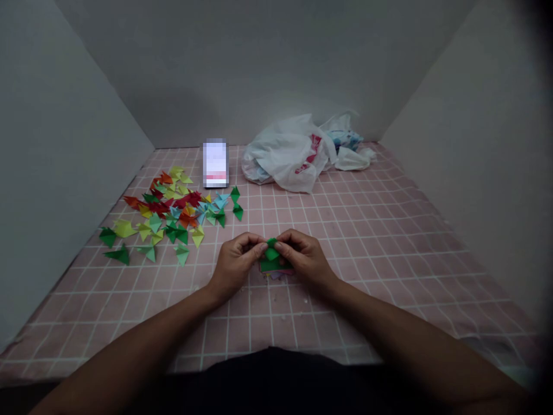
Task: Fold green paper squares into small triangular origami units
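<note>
Presently, left hand [233,263] and right hand [310,264] pinch green paper [272,251] between them, neither nearer, over stack [270,267].

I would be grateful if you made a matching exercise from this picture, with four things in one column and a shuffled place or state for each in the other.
Things:
1. green folded paper
2. smartphone
3. white plastic bag
4. multicoloured folded paper pieces

Places or states:
A. crumpled, with red print on it
B. scattered over the left part of the pink gridded cloth
C. pinched between the left hand and the right hand
D. near the back wall, its screen lit

Right pairs: 1-C, 2-D, 3-A, 4-B.
</note>
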`<move>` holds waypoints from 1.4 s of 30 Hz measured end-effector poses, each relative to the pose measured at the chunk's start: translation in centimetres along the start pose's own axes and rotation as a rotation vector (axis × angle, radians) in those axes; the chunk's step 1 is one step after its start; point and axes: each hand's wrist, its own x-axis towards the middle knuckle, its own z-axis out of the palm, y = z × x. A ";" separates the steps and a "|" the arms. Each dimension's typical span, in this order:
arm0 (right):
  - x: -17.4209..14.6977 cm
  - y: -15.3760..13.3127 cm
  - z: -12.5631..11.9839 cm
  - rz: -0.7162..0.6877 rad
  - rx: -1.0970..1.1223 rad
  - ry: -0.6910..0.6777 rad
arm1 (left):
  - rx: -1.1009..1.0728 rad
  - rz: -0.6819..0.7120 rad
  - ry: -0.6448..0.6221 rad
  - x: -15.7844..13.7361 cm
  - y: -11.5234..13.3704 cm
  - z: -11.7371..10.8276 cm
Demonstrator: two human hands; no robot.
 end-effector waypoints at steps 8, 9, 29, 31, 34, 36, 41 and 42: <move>-0.2 -0.3 -0.2 0.014 -0.007 -0.022 | -0.006 0.012 0.012 0.0 0.1 0.0; -0.2 -0.3 -0.2 0.013 -0.006 -0.025 | -0.010 0.011 0.013 0.0 0.0 0.0; 0.2 -0.3 -0.3 0.056 -0.034 -0.036 | 0.035 0.045 0.007 0.3 -0.1 -0.3; 0.2 -0.4 -0.3 0.019 -0.079 -0.032 | 0.014 0.034 0.011 0.2 -0.1 -0.2; 0.1 -0.5 -0.2 -0.028 -0.143 -0.010 | -0.014 0.002 0.022 0.0 -0.1 -0.1; 0.0 -0.5 -0.1 -0.034 -0.167 0.006 | -0.025 -0.011 0.035 0.0 0.0 0.0; -0.2 -0.7 0.0 -0.069 -0.210 0.019 | -0.032 -0.005 0.039 -0.1 0.2 0.1; -0.2 -0.7 0.0 -0.087 -0.224 0.018 | -0.028 0.000 0.036 -0.1 0.3 0.1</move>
